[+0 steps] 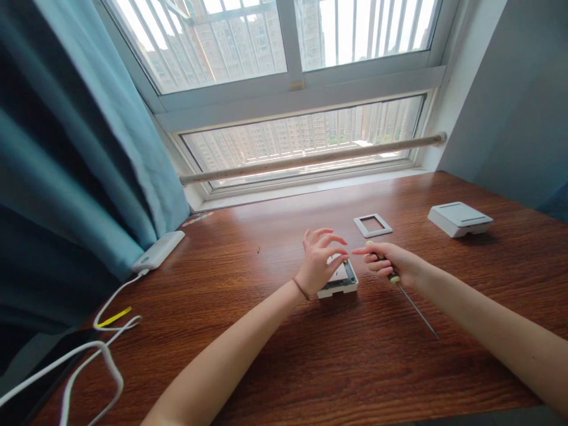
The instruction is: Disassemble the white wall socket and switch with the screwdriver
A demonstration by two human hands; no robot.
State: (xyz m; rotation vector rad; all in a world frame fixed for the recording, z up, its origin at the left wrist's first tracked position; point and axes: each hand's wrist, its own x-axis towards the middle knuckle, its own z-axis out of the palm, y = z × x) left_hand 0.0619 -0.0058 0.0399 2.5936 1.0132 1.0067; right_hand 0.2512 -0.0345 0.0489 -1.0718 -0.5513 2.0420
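A white wall socket (338, 290) with a dark inner frame lies on the table, partly hidden under my left hand (320, 258). The thumb and a finger of that hand come together in a pinch over the socket's upper right part, while other fingers arch apart. Whatever sits in the pinch is too small to make out. My right hand (386, 261) is closed around the handle of a screwdriver (415, 309), whose thin metal shaft points back toward the table's front. Its forefinger stretches left, close to the left fingertips. A small brass-coloured screw (258, 249) lies farther left.
Behind the hands lies a square white frame (360, 226). A second white switch or socket box (461, 218) stands at the right. On the left are a white power bank (158, 251), its white cable (116, 371) and a yellow strip (114, 318), beside the blue curtain (128, 160).
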